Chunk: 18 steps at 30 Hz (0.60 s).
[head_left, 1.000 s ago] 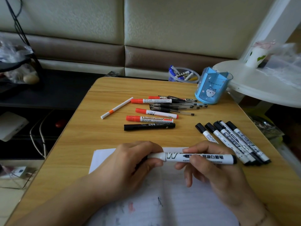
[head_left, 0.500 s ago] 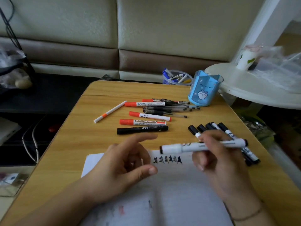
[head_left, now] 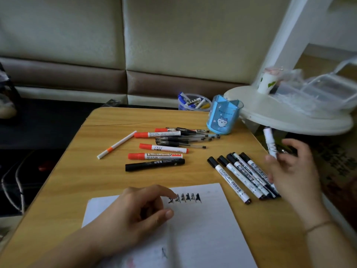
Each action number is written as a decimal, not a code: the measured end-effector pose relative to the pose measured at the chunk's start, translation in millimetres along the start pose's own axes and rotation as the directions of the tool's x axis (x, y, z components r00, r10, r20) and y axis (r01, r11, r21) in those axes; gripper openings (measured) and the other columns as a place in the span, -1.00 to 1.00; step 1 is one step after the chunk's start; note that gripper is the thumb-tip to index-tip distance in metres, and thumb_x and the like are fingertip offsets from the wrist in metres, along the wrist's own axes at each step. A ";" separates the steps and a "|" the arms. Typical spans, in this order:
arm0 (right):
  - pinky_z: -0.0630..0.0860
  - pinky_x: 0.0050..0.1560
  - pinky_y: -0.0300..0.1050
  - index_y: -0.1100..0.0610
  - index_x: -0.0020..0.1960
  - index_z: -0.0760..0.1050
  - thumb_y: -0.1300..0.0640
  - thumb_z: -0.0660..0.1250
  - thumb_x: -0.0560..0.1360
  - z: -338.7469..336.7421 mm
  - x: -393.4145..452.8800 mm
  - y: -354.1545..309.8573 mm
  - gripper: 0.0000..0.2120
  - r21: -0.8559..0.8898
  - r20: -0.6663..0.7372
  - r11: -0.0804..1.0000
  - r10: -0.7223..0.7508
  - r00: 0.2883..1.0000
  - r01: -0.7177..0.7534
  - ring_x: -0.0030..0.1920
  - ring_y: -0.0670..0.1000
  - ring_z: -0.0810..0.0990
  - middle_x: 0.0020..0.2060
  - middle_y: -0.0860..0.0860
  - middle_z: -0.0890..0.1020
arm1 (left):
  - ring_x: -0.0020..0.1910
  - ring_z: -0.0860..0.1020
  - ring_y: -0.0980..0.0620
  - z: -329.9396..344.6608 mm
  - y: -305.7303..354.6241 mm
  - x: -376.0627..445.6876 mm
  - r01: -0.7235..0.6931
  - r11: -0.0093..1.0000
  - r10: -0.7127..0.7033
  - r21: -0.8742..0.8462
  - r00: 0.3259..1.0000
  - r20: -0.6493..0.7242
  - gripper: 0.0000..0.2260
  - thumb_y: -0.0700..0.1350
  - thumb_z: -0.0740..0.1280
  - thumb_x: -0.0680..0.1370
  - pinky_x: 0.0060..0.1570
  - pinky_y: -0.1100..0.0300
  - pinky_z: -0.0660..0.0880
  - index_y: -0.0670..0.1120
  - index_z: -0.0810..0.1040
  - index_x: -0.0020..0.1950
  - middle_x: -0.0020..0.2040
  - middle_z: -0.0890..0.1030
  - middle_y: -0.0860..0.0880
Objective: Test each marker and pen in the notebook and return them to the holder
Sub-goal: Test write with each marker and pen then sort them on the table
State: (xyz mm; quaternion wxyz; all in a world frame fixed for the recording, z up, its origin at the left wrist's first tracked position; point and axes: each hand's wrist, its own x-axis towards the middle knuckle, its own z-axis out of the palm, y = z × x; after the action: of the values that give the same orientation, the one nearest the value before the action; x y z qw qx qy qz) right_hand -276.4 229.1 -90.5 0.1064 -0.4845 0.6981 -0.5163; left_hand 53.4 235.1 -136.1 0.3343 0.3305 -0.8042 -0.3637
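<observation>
My right hand (head_left: 293, 169) holds a white marker (head_left: 269, 142) upright and blurred, over the right end of a row of several black-capped white markers (head_left: 243, 175). My left hand (head_left: 139, 211) rests on the open notebook (head_left: 202, 229) with loosely curled fingers, holding nothing. A row of black test marks (head_left: 185, 198) runs along the top of the page. The blue holder (head_left: 224, 115) stands at the far right of the wooden table (head_left: 77, 180). Red-capped markers (head_left: 154, 156), a black marker (head_left: 154, 164) and several gel pens (head_left: 185, 138) lie mid-table.
A thin white pen with an orange band (head_left: 116, 146) lies to the left of the pile. A clear tub of pens (head_left: 193, 102) sits behind the table. A round white side table (head_left: 289, 113) with a cup and plastic boxes overhangs the right edge.
My left hand let go of the marker and settled on the notebook. My right hand carried the capped marker from above the page to the right, turning it upright by the black-capped row.
</observation>
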 end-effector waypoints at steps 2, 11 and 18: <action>0.44 -0.12 -0.10 0.13 0.13 0.51 0.24 0.42 0.47 -8.6 15.1 10.9 -0.75 -0.320 0.022 0.947 0.027 0.999 -0.018 -0.20 0.11 0.59 -0.18 0.08 0.64 | -0.46 0.44 0.19 -0.1 -0.3 0.0 0.000 1.000 0.000 0.007 1.000 -0.003 -0.80 0.09 0.34 0.52 -0.42 0.38 0.35 0.10 0.60 0.10 -0.32 0.58 0.12; 0.54 -0.04 -0.09 0.25 -0.07 0.68 0.11 0.42 0.49 6.9 40.5 25.2 -0.81 -0.584 0.207 0.812 0.129 0.970 0.016 -0.12 0.14 0.66 -0.14 0.17 0.72 | -0.47 0.38 0.19 -1.1 -0.3 2.1 0.033 0.999 -0.033 0.025 0.999 0.009 -0.88 -0.04 0.37 0.56 -0.42 0.34 0.30 0.14 0.60 0.07 -0.37 0.55 0.09; 0.50 0.02 -0.11 0.11 0.13 0.63 0.05 0.36 0.54 6.8 46.3 26.3 -0.78 -0.531 0.250 0.847 0.179 0.951 -0.020 -0.04 -0.03 0.54 0.08 0.05 0.67 | -0.48 0.36 0.20 -2.0 -1.0 3.0 0.049 0.999 -0.049 -0.023 0.999 0.005 -0.88 0.00 0.35 0.53 -0.42 0.33 0.29 0.10 0.62 0.05 -0.41 0.50 0.15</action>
State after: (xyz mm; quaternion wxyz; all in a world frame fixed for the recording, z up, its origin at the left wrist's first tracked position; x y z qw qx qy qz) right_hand -310.4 188.4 -98.9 0.0992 -0.5282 0.8129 -0.2244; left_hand 53.5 231.5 -135.0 0.3272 0.3455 -0.7924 -0.3817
